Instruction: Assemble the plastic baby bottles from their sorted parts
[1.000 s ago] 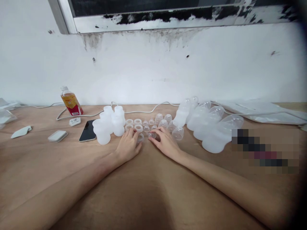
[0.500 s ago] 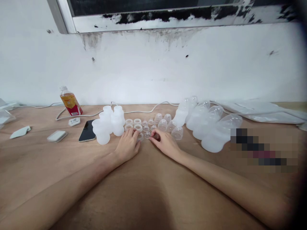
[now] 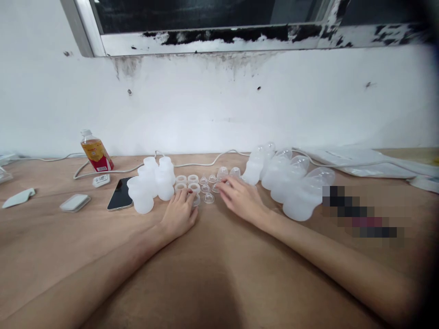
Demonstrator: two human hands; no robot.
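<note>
My left hand (image 3: 180,212) lies low on the table, its fingers stretched over the nearest white bottle rings (image 3: 194,187) and touching them. Beside these stand small clear bottle nipples (image 3: 209,198) in short rows. My right hand (image 3: 240,198) reaches over the right-hand nipples, fingers extended and fingertips close to one nipple (image 3: 215,188); whether they touch it I cannot tell. Clear dome caps (image 3: 222,172) stand behind my right hand, which partly hides them. White bottle bodies (image 3: 143,201) are grouped left of the rings.
White bottles with clear caps (image 3: 298,205) are clustered on the right. To the left are a phone (image 3: 120,194), a drink bottle (image 3: 97,151), a small white case (image 3: 74,203) and a cable (image 3: 212,162). Plastic bags (image 3: 350,162) lie by the wall.
My right hand has moved off the front nipple, away from me and toward the farther nipples and caps, its fingers opening out. My left hand stays at the rings. The view has shifted slightly.
</note>
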